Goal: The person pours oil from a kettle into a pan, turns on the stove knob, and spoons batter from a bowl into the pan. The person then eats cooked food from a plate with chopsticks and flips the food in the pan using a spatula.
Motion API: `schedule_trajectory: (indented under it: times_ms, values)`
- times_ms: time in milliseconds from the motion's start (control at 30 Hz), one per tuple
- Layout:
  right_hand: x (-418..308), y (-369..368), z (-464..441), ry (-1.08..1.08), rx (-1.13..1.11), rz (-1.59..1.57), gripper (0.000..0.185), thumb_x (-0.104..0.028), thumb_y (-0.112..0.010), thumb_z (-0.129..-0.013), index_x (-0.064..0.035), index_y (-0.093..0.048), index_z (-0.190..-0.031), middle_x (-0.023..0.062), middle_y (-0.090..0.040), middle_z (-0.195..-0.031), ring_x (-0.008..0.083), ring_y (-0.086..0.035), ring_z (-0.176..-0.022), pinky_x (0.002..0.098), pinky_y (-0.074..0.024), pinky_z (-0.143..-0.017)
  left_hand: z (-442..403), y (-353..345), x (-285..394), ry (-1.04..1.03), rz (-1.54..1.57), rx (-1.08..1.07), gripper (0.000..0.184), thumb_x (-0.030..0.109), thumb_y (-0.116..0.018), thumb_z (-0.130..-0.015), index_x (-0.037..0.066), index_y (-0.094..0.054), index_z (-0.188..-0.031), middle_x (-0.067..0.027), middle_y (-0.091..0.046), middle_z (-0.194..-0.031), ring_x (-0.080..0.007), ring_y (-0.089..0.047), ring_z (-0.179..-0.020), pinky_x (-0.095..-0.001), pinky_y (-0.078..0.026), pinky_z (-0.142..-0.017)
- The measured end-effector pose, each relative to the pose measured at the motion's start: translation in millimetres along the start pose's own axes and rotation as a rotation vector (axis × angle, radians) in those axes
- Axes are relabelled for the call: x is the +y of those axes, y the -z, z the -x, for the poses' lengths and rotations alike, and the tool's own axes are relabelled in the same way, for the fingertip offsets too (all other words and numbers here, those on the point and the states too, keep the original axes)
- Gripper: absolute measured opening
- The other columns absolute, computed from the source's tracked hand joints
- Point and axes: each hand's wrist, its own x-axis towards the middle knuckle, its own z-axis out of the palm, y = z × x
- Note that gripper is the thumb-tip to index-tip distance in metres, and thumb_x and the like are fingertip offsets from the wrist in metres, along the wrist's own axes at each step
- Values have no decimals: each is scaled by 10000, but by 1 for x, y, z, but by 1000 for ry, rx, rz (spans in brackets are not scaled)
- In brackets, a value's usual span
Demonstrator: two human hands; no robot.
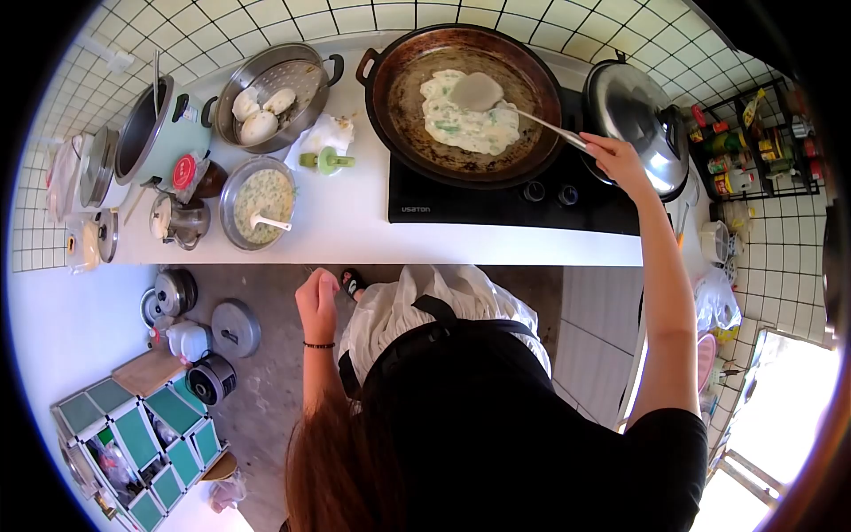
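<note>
My right hand (pixel 613 162) is wrapped round the handle of a metal spatula (pixel 477 91). The spatula's rounded head rests on a pale, green-flecked pancake (pixel 465 124) in a wide, browned frying pan (pixel 394 133). The pan stands on a black cooktop (pixel 496 206). My left hand (pixel 317 300) is curled closed in front of the counter edge, with nothing visible in it. Nearest to it on the counter is a metal bowl (pixel 229 217) of green-flecked batter (pixel 264 197), with a white spoon (pixel 270 222) in it.
A perforated steamer pan (pixel 312 102) with white buns or eggs stands left of the frying pan. A green oil brush (pixel 326 160) lies beside it. Farther left are a pale green pot (pixel 189 133) and a glass pitcher (pixel 188 222). A lidded pan (pixel 631 111) and a condiment rack (pixel 762 142) are at right.
</note>
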Motion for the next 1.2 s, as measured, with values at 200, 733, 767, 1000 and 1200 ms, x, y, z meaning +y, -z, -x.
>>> schedule_trajectory:
  times_ms: [200, 733, 767, 1000, 1200]
  values:
    - [-3, 13, 1, -50, 155, -87, 287, -215, -553, -923, -97, -624, -1175, -48, -422, -573, 35, -354, -476, 196, -253, -420, 1, 6, -2, 3, -21, 13, 316, 172, -430, -904, 13, -475, -634, -15, -394, -541, -80, -336, -515, -257, -274, -477]
    - [-18, -28, 8, -39, 92, 55, 309, -267, -549, -914, -102, -630, -1162, -18, -441, -570, 65, -395, -488, 219, -324, -453, 0, 4, 2, 12, -29, 22, 318, 175, -438, -902, 11, -483, -634, -5, -371, -519, -69, -320, -498, -257, -249, -462]
    - [-14, -24, 14, -71, 112, 26, 304, -265, -547, -915, -104, -634, -1158, -19, -440, -568, 62, -388, -477, 216, -312, -442, 0, 5, 1, 17, -26, 24, 318, 174, -438, -902, 11, -482, -633, -4, -371, -519, -69, -320, -498, -257, -249, -462]
    - [-31, -26, 95, -255, 235, -461, 367, -235, -537, -931, -85, -537, -1266, -58, -373, -569, 18, -294, -442, 184, -214, -385, -4, 0, -6, 28, 5, 5, 312, 172, -435, -900, 12, -483, -637, -2, -378, -522, -68, -322, -499, -256, -255, -463]
    - [-35, -89, 144, -276, 349, -675, 397, -114, -552, -911, -22, -487, -1292, -63, -359, -561, 19, -272, -423, 192, -201, -372, -16, -9, -1, 11, 48, -96, 317, 182, -435, -903, 10, -476, -640, -9, -410, -554, -73, -343, -527, -244, -288, -491]
